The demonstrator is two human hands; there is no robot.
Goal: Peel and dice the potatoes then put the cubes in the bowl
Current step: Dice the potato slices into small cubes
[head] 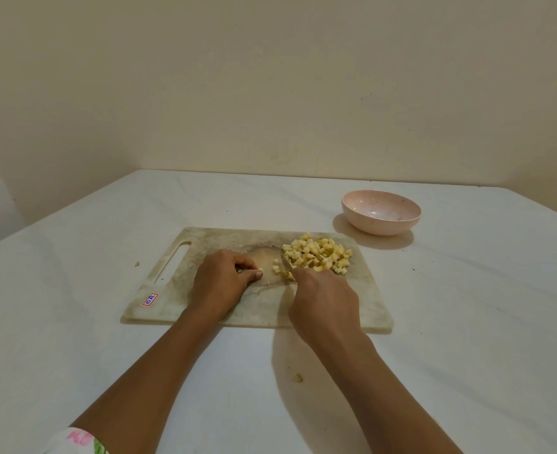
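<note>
A flowered sleeve is seen at the bottom edge, nearest of all. Two bare arms are stretched from there over the table to the board.

The left hand is laid on the middle of the board. Its fingers are curled in tight, and a small last bit of potato is pinched at the tips. The right hand is closed round a knife. The handle is hidden under the hand, so only the blade is seen. The blade is pointed away from the person and is set just right of the bit, with a few loose cubes in between. A big pile of cubes is heaped against the blade's other side.

The bowl is placed past the board's far right corner, apart from it. No cubes are seen in it. It is nearer to the right hand than to the left.

The dicing is judged to be almost done. The bit lies left of the blade, so the next cut would be made close to the left fingertips, and care would be needed. After that the cubes must be carried up and to the right. A tiny scrap is seen on the table.
</note>
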